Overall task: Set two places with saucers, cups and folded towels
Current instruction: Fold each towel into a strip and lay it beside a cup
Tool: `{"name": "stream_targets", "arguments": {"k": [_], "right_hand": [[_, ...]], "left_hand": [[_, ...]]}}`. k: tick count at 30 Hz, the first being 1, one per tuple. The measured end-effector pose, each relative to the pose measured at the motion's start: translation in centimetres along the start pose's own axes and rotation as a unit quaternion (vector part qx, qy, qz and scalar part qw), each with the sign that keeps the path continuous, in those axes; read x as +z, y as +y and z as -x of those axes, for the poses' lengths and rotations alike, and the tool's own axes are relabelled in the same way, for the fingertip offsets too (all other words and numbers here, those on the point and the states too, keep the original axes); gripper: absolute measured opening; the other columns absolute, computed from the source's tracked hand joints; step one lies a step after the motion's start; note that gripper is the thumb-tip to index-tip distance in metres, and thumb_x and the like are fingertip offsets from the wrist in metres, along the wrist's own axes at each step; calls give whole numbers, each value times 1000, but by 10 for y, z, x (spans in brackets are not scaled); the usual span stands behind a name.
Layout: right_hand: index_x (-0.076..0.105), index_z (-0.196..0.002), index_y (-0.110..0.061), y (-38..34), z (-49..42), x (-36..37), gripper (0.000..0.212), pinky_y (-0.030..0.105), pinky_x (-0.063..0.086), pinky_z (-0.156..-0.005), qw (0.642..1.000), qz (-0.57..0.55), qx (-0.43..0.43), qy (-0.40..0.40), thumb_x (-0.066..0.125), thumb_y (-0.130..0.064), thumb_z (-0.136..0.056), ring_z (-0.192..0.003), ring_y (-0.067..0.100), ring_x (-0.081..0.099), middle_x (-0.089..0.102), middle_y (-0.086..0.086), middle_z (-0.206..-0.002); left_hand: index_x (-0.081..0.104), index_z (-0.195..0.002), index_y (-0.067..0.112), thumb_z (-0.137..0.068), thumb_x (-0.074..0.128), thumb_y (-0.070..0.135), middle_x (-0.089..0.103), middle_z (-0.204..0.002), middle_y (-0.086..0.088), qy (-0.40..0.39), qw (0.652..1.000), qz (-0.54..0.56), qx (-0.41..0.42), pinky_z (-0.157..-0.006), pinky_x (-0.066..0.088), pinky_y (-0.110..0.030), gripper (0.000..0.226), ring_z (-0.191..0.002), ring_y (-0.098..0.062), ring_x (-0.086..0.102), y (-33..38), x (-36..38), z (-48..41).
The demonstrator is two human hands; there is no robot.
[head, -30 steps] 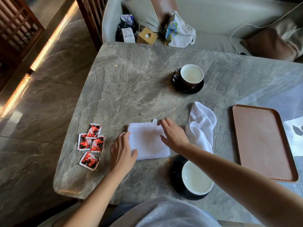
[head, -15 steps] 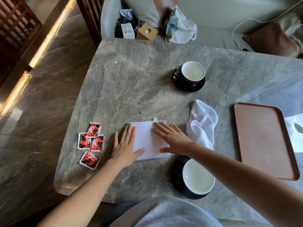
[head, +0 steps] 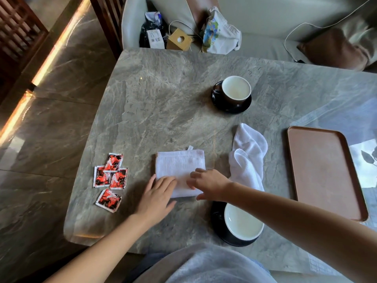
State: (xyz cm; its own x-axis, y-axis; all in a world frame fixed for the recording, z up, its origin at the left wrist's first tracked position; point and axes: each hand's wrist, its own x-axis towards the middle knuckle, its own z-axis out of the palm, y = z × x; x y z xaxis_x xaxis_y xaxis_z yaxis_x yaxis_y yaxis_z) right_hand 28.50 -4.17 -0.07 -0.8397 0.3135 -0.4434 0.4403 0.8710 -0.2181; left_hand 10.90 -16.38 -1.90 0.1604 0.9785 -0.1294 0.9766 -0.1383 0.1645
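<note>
A folded white towel (head: 180,164) lies flat near the table's front. My left hand (head: 158,198) rests on its near left corner with the fingers spread. My right hand (head: 210,183) presses on its near right edge, fingers apart. A second white towel (head: 247,156), crumpled, lies just to the right. One dark cup (head: 242,222) with a white inside sits on a black saucer (head: 217,218) at the front, under my right forearm. Another cup (head: 235,90) on a black saucer (head: 230,108) stands farther back.
Several red sachets (head: 110,177) lie at the front left of the grey marble table (head: 163,99). A brown tray (head: 324,170) lies on the right. Bags and a small box (head: 179,40) sit on the sofa behind the table.
Both hands slid back toward me across the folded towel, from its middle and far edge to its near edge. The towel now lies flatter and squarer.
</note>
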Motion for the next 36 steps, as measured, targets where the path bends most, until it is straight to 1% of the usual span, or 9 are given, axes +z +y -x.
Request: {"name": "stream_targets", "arguments": {"k": [7, 11, 15, 21, 23, 25, 28, 31, 36], "right_hand": [[42, -123, -11, -15, -15, -1, 53, 35, 45, -82, 995, 85, 44, -25, 68, -8, -77, -108, 25, 49, 51, 8, -120], [45, -120, -9, -14, -14, -3, 42, 37, 47, -76, 998, 12, 70, 2, 60, -4, -81, -106, 26, 51, 53, 8, -116], [49, -108, -12, -6, -1, -8, 31, 40, 50, -74, 991, -95, 89, 18, 47, 1, -80, -104, 27, 50, 53, 9, -108], [55, -107, -17, -1, 22, -14, 29, 31, 43, -71, 983, -166, 75, 35, 51, -9, -79, -109, 18, 45, 49, 3, -111], [55, -109, -17, 0, 28, -15, 30, 32, 44, -77, 977, -197, 76, 34, 51, -9, -80, -109, 19, 49, 51, 3, -116], [52, -110, -15, 4, 31, -15, 29, 32, 43, -76, 969, -227, 95, 35, 50, -9, -81, -102, 24, 56, 57, 5, -115], [49, -108, -15, 11, 33, -13, 24, 30, 37, -67, 958, -253, 125, 44, 49, -13, -85, -85, 28, 58, 65, 8, -100], [51, -101, -17, 18, 31, -11, 13, 29, 38, -65, 938, -302, 156, 75, 51, -20, -88, -72, 20, 53, 61, 2, -83], [48, -84, -20, 27, 19, -9, 8, 30, 40, -67, 902, -355, 220, 107, 54, -20, -89, -76, 23, 57, 61, 3, -81]], "left_hand": [[62, -111, 16, -59, 77, 52, 64, -113, 3, 21, 999, -19, 28, -100, 46, -41, 66, -105, -18, 63, -6, 3, -5], [59, -107, 19, -61, 73, 54, 61, -108, 5, 22, 1000, 2, 22, -96, 47, -32, 60, -100, -18, 60, -6, 2, -9], [60, -102, 20, -59, 79, 38, 60, -103, 6, 20, 999, 34, 1, -90, 47, -26, 51, -94, -15, 61, -4, -4, -11], [64, -103, 13, -66, 68, 5, 64, -113, 2, 33, 990, 133, -25, -80, 52, -26, 38, -104, -17, 62, -11, -4, 1], [64, -101, 14, -70, 66, 5, 68, -105, 2, 32, 977, 201, -56, -72, 51, -25, 32, -94, -16, 63, -12, -6, 7], [62, -97, 17, -75, 68, 11, 67, -79, 3, 25, 952, 279, -123, -55, 41, -24, 24, -66, -15, 57, -12, -12, 13], [64, -95, 20, -74, 74, 20, 49, -52, 12, 56, 943, 278, -174, -42, 32, -10, 23, -43, -5, 40, -15, -14, 16], [61, -94, 20, -79, 70, 22, 59, -64, 4, 34, 914, 355, -192, -53, 36, -12, 18, -55, -9, 51, -22, -13, 11], [55, -84, 18, -86, 62, 26, 53, -65, -4, 6, 870, 433, -235, -60, 35, -30, 11, -60, -13, 45, -33, 0, -7]]}}
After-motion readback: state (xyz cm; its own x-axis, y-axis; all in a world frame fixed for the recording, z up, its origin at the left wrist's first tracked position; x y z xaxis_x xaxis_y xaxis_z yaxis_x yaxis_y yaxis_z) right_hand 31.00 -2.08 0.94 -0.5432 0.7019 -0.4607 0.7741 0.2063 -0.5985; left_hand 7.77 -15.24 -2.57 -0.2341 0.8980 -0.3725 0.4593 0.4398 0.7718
